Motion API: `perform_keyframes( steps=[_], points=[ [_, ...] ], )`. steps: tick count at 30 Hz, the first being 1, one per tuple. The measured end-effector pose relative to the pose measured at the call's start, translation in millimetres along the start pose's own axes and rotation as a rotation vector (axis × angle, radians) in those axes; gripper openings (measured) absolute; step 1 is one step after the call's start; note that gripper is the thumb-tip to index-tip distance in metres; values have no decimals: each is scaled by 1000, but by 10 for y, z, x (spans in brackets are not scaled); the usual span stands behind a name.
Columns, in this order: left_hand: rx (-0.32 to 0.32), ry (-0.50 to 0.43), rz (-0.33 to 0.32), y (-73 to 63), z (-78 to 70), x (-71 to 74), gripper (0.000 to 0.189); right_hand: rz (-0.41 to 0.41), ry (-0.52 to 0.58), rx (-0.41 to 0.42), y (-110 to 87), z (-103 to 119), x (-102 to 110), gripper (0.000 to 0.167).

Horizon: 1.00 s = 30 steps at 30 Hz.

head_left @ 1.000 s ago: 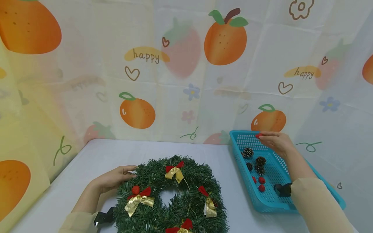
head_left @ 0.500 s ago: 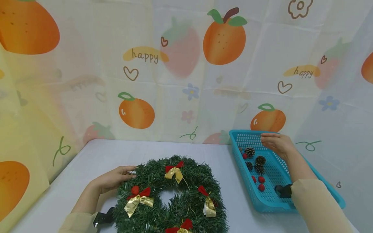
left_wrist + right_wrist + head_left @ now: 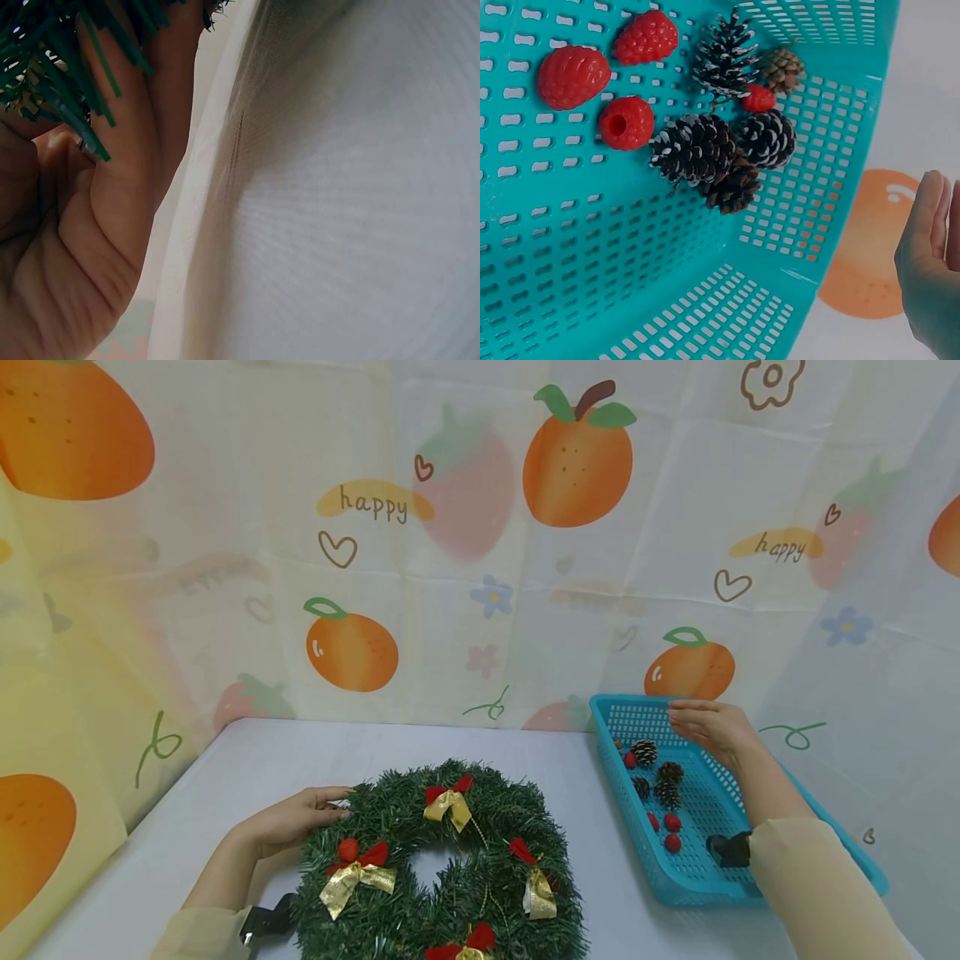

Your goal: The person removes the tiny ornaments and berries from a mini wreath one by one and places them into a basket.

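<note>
A green Christmas wreath [image 3: 536, 818] with red and gold bows [image 3: 360, 877] and one red berry [image 3: 348, 849] lies on the white table. My left hand [image 3: 288, 818] grips its upper left edge, and green needles [image 3: 67, 97] cover part of the fingers in the left wrist view. Over the far end of a turquoise basket [image 3: 675, 893], my right hand [image 3: 716, 732] hovers with its fingers extended, holding nothing. Several pine cones [image 3: 694, 150] and red raspberry-like berries [image 3: 574, 77] sit in the basket; one berry [image 3: 758, 98] lies among the cones.
Behind the table [image 3: 300, 747] hangs a pale sheet [image 3: 450, 610] printed with oranges and strawberries. The basket stands on the right, its perforated walls raised around the cones and berries. A gap of white table separates the wreath from the basket.
My right hand has let go of a red berry, which now lies beside a pine cone in the basket. A cone there has shifted slightly. The left hand and wreath look unmoved.
</note>
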<state>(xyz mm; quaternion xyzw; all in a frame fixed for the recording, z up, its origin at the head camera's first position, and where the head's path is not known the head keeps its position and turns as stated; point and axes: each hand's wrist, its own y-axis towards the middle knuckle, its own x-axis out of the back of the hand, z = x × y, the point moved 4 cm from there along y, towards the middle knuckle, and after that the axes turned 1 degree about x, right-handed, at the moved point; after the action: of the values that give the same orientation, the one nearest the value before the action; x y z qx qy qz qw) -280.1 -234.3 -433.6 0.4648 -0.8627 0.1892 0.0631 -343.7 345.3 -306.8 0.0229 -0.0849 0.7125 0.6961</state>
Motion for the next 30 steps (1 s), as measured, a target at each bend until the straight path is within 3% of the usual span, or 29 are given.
perform_keyframes(
  steps=[11, 18, 30],
  points=[
    [-3, 3, -1, -6, -19, -8, 72, 38, 26, 26, -26, 56, -16, 63],
    [-1, 9, 3, -6, -13, -2, 73, 44, 62, 26, -46, 119, -69, 29],
    [-18, 15, 14, -20, -37, -3, 71, 77, 65, 54, -68, 241, -184, 21]
  ],
)
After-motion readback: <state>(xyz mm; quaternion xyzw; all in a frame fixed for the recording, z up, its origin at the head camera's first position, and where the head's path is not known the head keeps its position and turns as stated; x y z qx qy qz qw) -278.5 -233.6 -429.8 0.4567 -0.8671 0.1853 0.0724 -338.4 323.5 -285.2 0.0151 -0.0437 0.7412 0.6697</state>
